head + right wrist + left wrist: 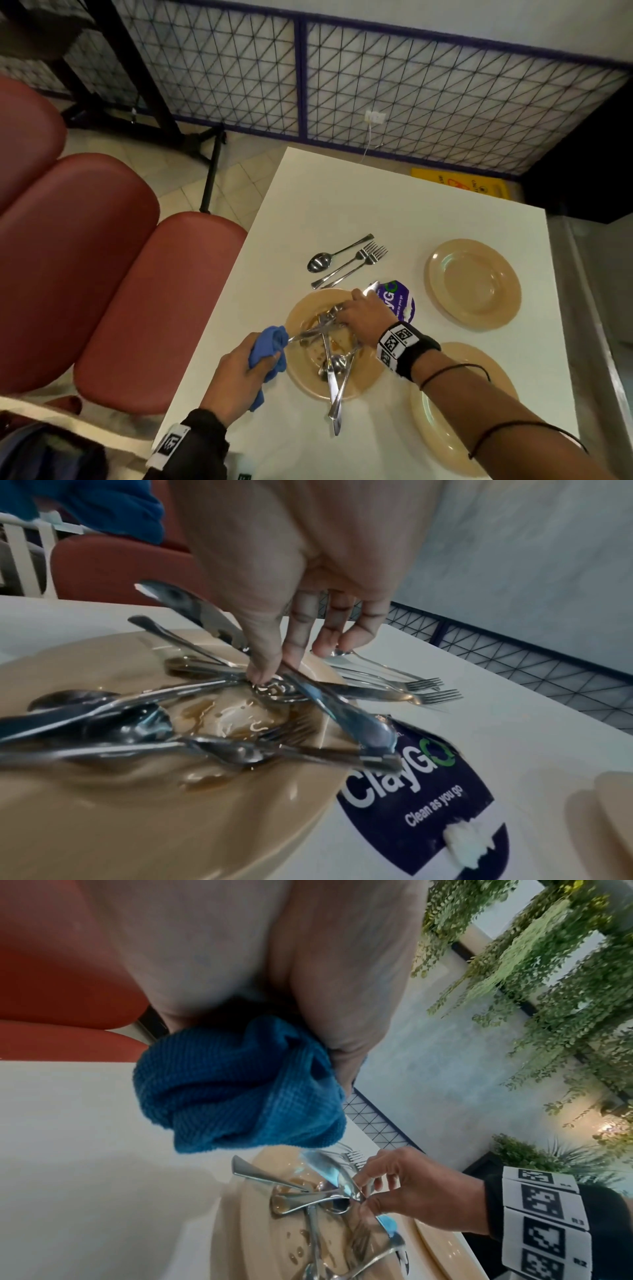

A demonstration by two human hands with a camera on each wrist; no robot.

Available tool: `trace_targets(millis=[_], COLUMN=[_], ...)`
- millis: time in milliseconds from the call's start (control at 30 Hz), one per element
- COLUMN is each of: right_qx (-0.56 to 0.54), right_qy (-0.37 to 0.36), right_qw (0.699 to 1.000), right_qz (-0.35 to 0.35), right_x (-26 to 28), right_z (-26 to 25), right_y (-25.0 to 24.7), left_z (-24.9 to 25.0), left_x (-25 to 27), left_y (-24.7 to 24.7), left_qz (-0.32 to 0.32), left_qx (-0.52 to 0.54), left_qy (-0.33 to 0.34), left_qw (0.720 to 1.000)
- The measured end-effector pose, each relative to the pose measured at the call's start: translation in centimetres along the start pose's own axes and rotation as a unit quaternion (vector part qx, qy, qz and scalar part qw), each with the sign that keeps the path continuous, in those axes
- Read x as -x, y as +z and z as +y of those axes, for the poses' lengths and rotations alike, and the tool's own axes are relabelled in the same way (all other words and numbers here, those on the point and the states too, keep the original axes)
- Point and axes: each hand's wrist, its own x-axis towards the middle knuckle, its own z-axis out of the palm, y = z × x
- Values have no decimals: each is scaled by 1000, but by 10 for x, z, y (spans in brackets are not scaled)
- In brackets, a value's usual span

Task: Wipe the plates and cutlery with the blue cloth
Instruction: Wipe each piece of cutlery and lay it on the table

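My left hand (pixel 239 373) grips the bunched blue cloth (pixel 270 342) (pixel 240 1083) at the left rim of a beige plate (pixel 301 373) (pixel 171 831). The plate is smeared with brown sauce and holds several crossed knives, forks and spoons (pixel 334 370). My right hand (pixel 356 313) (pixel 270 669) reaches over the plate's far side. Thumb and forefinger pinch a knife (pixel 342 715) (pixel 322 1167) near its middle. The knife's blade points toward the cloth and its tip reaches the cloth's edge.
A spoon and two forks (pixel 346 262) lie on the white table (pixel 342 205) beyond the plate. A beige plate (pixel 474 284) sits at the right, another plate (pixel 442 431) under my right forearm. A purple sticker (pixel 397 301) lies beside the dirty plate. Red seats (pixel 85 274) stand to the left.
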Motion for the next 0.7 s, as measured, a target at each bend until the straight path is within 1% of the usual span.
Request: trace_targets(millis=[67,133,200,233,333,433,500,533,600,700], right_qx=[-18,-58,-141,-190,-319,-464,-533,-553,-566,-595], right_qy=[11,27,53,67,101,136,124,117,124,144], right_qw=[1000,998,988,979,940,868,830,818,808,783], right_qz=[6,25,40,42,65,110,112,111,111,111], right_x=[6,12,21,25,36,48,56,60,69,83], right_z=[2,3,3,3,1,-2,-7,-10,-13,-10], right_y=[-4,-9,-17,-22,-39,-54,-63,-66,-70,-69], left_z=[4,7,9,10,25,52,73,82,96,105], left_x=[3,6,5,2,-10,-21,-26,-27,-28,-26], left_y=[3,7,9,11,19,36,53,61,76,85], left_qz=[9,24,34,29,-4,-32,-68,-79,-86,-84], left_qx=[13,36,43,55,138,226,280,296,319,319], left_qy=[4,6,5,1,-9,-10,-18,-15,-1,12], left_qw=[1000,999,998,998,990,973,958,952,944,944])
